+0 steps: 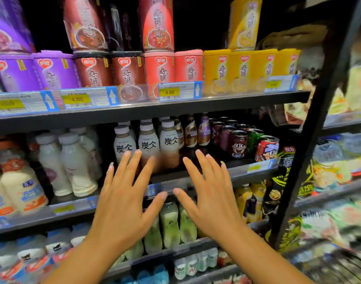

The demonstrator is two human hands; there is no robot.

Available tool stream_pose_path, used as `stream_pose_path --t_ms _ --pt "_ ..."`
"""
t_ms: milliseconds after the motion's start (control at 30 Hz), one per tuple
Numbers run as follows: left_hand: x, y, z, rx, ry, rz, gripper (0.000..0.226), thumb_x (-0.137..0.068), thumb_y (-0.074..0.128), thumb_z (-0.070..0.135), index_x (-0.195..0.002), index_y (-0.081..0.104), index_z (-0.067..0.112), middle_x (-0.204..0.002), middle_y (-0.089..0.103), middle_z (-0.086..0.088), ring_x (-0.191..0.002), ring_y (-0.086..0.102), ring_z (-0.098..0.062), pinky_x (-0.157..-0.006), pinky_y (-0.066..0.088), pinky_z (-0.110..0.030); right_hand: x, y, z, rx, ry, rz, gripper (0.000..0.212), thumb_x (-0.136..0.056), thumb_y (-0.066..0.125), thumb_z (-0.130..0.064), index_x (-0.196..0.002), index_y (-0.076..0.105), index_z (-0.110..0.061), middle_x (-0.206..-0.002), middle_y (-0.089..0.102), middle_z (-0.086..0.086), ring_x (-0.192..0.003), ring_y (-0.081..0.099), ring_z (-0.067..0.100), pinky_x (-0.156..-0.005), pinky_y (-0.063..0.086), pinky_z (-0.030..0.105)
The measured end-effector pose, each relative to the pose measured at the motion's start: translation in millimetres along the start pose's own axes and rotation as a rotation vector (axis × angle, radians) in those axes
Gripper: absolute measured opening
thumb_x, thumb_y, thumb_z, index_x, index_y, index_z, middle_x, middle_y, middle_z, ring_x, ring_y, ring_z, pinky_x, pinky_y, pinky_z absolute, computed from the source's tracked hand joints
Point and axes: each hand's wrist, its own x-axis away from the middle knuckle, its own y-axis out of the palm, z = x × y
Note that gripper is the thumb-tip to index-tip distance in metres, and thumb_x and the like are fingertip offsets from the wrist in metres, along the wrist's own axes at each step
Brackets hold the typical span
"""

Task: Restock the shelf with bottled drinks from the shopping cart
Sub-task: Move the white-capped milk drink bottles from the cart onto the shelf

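White-capped bottled drinks (147,144) stood 3 across at the front of the middle shelf (237,171). Before them the left hand (124,193) and right hand (208,191) were raised with fingers spread straight, holding nothing. Cans (239,143) stood to the bottles' right.

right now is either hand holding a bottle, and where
Nothing is held: the left hand and right hand are both open, fingers spread before the coffee bottles.

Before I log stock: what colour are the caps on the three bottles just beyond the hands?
White caps, clearest in the head view.
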Motion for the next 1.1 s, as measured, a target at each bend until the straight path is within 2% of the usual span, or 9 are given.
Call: stream_pose_path --t_ms 167,267,367,500,667,800,900,967,1100 --pt "-6.3 44.8 71.9 0.128 0.212 -0.115 0.075 -0.097 0.025 0.071 -0.162 0.01 0.039 -0.171 -0.002 0.008 -0.157 -0.009 -0.015 -0.126 0.011 -0.053 77.3 -20.5 71.5 0.057 0.288 0.009 0.073 -0.1 0.025 -0.075 -0.164 0.011 -0.042 -0.173 -0.003 -0.009 -0.16 -0.005 0.016 -0.128 0.002 0.051" --pt "-10.0 84.3 133.3 0.207 0.375 -0.2 0.075 -0.096 0.026 0.071 -0.162 0.015 0.036 -0.171 0.0 0.008 -0.157 -0.007 -0.016 -0.126 0.013 -0.053 140.5 -40.3 130.1 0.119 0.491 0.005 0.072 -0.1 0.026 -0.075 -0.163 0.017 -0.041 -0.173 0.005 -0.008 -0.159 0.003 0.019 -0.128 0.007 0.052" --pt "-10.5 128.0 206.5 0.284 0.546 -0.293 0.075 -0.097 0.026 0.071 -0.162 0.017 0.035 -0.171 0.003 0.006 -0.158 -0.005 -0.018 -0.126 0.012 -0.053 211.6 -60.8 185.5 0.205 0.708 -0.024 0.074 -0.098 0.026 -0.076 -0.161 0.028 -0.038 -0.171 0.019 -0.003 -0.157 0.016 0.025 -0.125 0.015 0.055" --pt "-3.5 186.5 316.9 0.316 0.723 -0.394 0.078 -0.096 0.017 0.072 -0.162 0.02 0.031 -0.171 0.008 0.001 -0.158 -0.001 -0.021 -0.124 0.016 -0.055 304.7 -87.6 251.8 0.321 0.982 -0.076 0.074 -0.094 0.028 -0.077 -0.158 0.032 -0.04 -0.169 0.025 -0.003 -0.153 0.024 0.026 -0.124 0.018 0.054" --pt "15.7 258.4 452.3 0.324 0.886 -0.552 0.08 -0.096 0.017 0.072 -0.16 0.029 0.026 -0.169 0.017 -0.006 -0.158 0.008 -0.026 -0.124 0.015 -0.055 401.9 -113.9 327.7 0.363 1.229 -0.181 0.076 -0.095 0.029 -0.078 -0.16 0.028 -0.038 -0.169 0.024 0.005 -0.154 0.022 0.033 -0.125 0.016 0.056" --pt "32.2 315.9 539.6 0.3 0.92 -0.662 0.08 -0.095 0.021 0.072 -0.16 0.028 0.028 -0.168 0.022 -0.005 -0.157 0.012 -0.025 -0.123 0.019 -0.054 460.5 -115.5 382.2 0.353 1.334 -0.251 0.081 -0.092 0.018 -0.083 -0.16 0.028 -0.038 -0.171 0.02 0.002 -0.156 0.019 0.031 -0.125 0.014 0.058" --pt "47.5 366.6 586.4 0.282 0.921 -0.755 0.089 -0.091 0.006 0.078 -0.16 0.03 0.028 -0.166 0.029 -0.005 -0.155 0.018 -0.027 -0.122 0.023 -0.054 498.6 -101.3 420.3 0.344 1.404 -0.286 0.079 -0.093 0.019 -0.081 -0.159 0.028 -0.039 -0.171 0.019 0.0 -0.155 0.019 0.03 -0.125 0.011 0.058" --pt "59.9 401.1 609.1 0.27 0.923 -0.819 0.093 -0.088 -0.001 0.08 -0.161 0.024 0.028 -0.168 0.023 -0.004 -0.156 0.012 -0.026 -0.124 0.019 -0.052 518.3 -84.8 439.9 0.342 1.462 -0.3 0.076 -0.095 0.023 -0.079 -0.159 0.03 -0.038 -0.169 0.026 0.001 -0.153 0.025 0.03 -0.125 0.014 0.058" --pt "82.6 464.5 646.2 0.219 0.892 -1.005 0.083 -0.094 0.012 0.076 -0.161 0.02 0.028 -0.17 0.011 -0.002 -0.158 0.003 -0.023 -0.126 0.009 -0.05 552.6 -34.9 479.5 0.295 1.571 -0.395 0.079 -0.095 0.03 -0.075 -0.161 0.027 -0.032 -0.165 0.035 0.006 -0.149 0.033 0.033 -0.12 0.024 0.061"
